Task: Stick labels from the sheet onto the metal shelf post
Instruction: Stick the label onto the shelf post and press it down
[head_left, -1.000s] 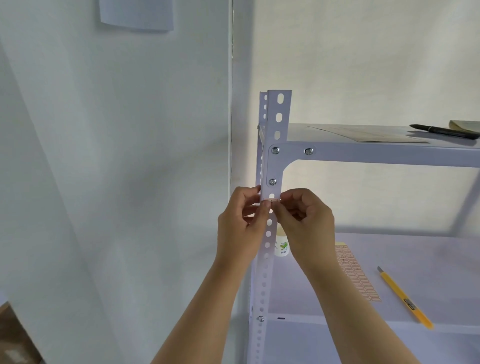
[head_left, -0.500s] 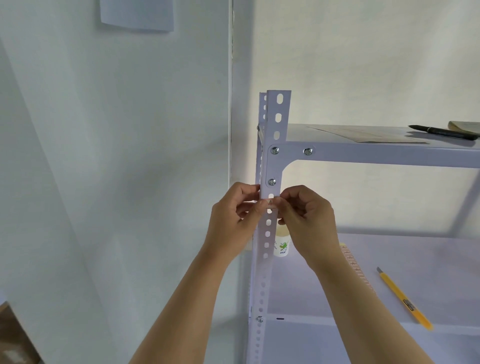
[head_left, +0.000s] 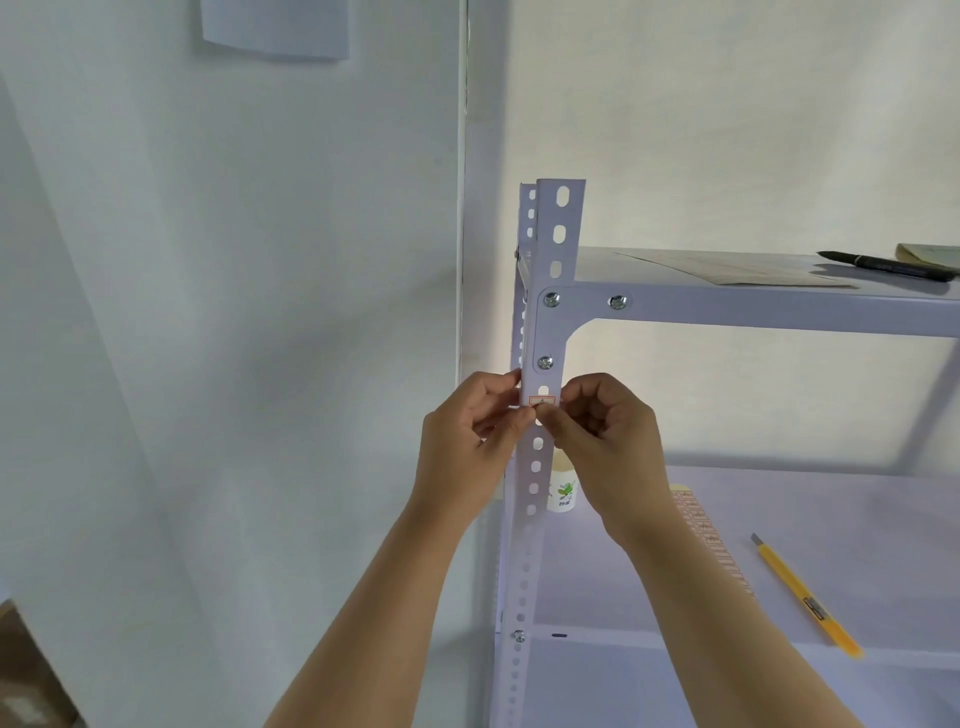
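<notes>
Head view: a white slotted metal post (head_left: 555, 270) stands upright at the left front corner of a shelf unit, close to the wall. A small red-edged label (head_left: 542, 401) lies flat across the front of the post, just under the lowest bolt of the corner bracket and one slot below it.

The left hand (head_left: 470, 441) grips the post from the left. Its fingers are curled round the post's left edge and its thumb tip is on the front, just beneath the label. The right hand (head_left: 610, 447) comes in from the right with fingers curled, its forefinger at the label's right end and its thumb tip at the label's lower edge, touching the left thumb.

On the lower shelf (head_left: 831, 499) the label sheet (head_left: 714, 551) lies partly behind the right forearm. A yellow craft knife (head_left: 805, 597) lies near it to the right, and a small white cup (head_left: 563, 491) stands behind the post. The upper shelf (head_left: 753, 306) carries a flat paper (head_left: 727, 267), a black pen (head_left: 883, 266) and a notepad (head_left: 930, 255).
</notes>
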